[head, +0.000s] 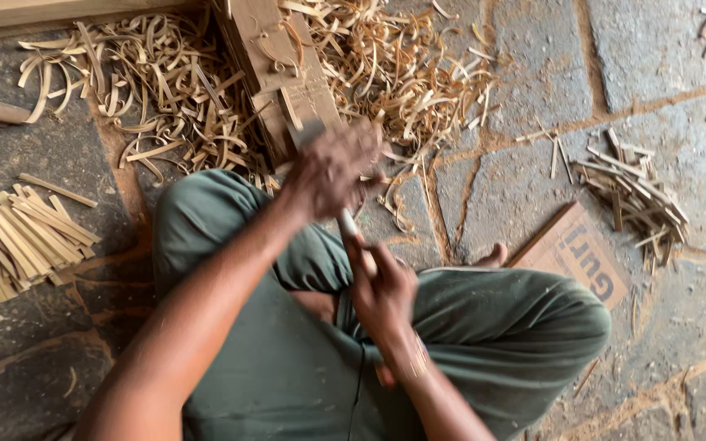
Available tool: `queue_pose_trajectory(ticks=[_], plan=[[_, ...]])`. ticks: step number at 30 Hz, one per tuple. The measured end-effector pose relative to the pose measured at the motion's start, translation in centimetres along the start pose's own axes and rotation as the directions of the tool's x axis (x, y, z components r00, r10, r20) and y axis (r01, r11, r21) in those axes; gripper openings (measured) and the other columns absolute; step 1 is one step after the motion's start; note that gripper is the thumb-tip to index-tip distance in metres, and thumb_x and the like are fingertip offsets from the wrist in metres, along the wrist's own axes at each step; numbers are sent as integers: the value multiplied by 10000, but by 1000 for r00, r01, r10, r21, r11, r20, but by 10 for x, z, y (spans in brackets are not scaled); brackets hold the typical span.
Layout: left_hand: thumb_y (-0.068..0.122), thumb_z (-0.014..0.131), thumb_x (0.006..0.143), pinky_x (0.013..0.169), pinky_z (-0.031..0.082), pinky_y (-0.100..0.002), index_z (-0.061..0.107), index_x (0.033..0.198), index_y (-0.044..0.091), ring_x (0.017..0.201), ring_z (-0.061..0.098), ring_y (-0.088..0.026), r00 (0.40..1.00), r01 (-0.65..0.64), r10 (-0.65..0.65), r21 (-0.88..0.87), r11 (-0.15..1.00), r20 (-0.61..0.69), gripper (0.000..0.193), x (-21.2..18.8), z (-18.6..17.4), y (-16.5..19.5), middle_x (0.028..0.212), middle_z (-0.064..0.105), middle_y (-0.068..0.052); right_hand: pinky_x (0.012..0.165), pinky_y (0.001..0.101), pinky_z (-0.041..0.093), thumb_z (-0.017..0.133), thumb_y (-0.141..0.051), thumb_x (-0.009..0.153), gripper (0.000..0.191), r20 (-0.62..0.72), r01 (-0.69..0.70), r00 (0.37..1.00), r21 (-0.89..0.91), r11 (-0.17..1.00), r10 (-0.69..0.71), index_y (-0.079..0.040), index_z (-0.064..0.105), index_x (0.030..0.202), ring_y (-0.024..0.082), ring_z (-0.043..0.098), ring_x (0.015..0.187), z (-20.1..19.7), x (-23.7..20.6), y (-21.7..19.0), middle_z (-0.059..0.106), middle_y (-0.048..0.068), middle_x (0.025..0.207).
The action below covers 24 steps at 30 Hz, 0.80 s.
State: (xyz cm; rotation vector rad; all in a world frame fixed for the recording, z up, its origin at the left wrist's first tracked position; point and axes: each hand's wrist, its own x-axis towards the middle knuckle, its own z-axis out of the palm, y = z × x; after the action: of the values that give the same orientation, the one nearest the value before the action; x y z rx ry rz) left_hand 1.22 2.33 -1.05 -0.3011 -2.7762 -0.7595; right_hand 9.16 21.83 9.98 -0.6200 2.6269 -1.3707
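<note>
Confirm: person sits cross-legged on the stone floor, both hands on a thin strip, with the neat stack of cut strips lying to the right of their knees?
Not quite. The head view shows the neat stack of cut strips on the left of the picture; the right side holds a looser pile. The rest stands.

Shavings (pixel 206 90) around wood block (pixel 283 73); sticks (pixel 26 233) left, cardboard (pixel 578 253) right.

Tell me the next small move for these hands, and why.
Probably draw the blade in the blurred left hand along the pale strip that the right hand grips. Curled shavings lie around the wooden block, and cut strips are stacked aside.
</note>
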Motion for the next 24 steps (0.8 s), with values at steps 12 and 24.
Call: queue_pose_trajectory(ticks=[12, 24], plan=[[658, 277, 1080, 1222, 357, -542, 537, 1471, 111, 1468, 461, -334, 961, 41, -34, 20, 999, -275, 721, 26, -5, -49, 1543, 522, -145, 390, 292, 277, 692, -162, 991, 134, -26, -99, 995, 56, 994, 100, -54, 745, 1049, 42, 439, 427, 32, 43, 2, 717, 75, 611], [324, 657, 1056, 834, 573, -416, 727, 1033, 122, 896, 670, -188, 654, 472, -549, -287, 834, -521, 214, 3, -62, -80, 984, 749, -65, 403, 269, 291, 716, -167, 989, 160, -95, -45, 994, 143, 989, 59, -49, 774, 1082, 27, 475, 462, 38, 38, 18, 685, 32, 618]])
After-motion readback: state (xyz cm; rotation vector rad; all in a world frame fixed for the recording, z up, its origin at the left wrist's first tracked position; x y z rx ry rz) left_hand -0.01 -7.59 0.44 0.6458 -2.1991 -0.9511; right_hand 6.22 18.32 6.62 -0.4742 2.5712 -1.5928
